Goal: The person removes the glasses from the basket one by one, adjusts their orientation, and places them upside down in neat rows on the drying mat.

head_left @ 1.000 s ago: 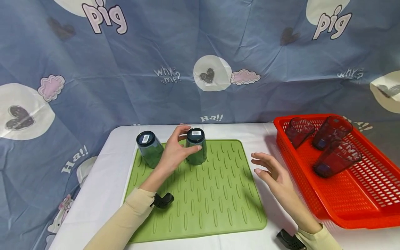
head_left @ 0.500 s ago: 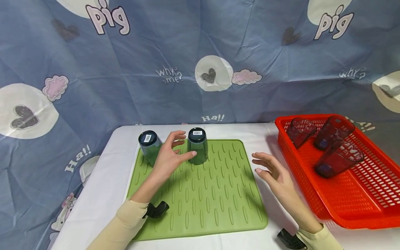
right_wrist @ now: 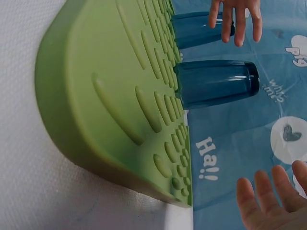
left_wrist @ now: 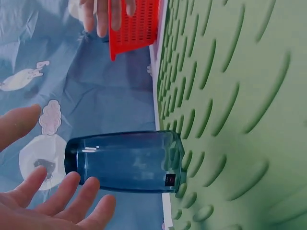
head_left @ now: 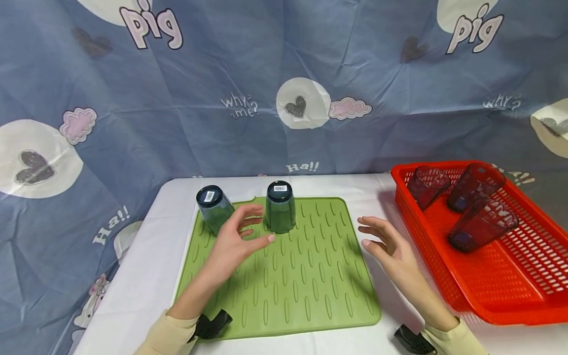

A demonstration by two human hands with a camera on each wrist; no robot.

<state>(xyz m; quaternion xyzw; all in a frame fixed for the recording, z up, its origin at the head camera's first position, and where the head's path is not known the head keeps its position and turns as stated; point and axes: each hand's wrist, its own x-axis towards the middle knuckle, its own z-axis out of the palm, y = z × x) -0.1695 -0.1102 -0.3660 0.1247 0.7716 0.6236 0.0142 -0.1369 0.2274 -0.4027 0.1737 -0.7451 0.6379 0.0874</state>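
Observation:
Two dark tinted drinking glasses stand upside down at the back of a green ridged mat. The left glass is partly covered by my left hand. The other glass is just beyond that hand's fingers, and the left wrist view shows a gap between the fingers and this glass. My left fingers are spread and hold nothing. At the mat's right edge hovers my right hand, fingers loosely bent, holding nothing. In the right wrist view its fingers are apart from both glasses.
A red plastic basket stands on the white table to the right. Inside it lean several glasses, among them a tilted one. A blue patterned cloth hangs behind the table.
My left hand has let go of the right-hand glass and drawn back toward me and slightly left. That glass stays upside down on the mat. The right hand has not moved.

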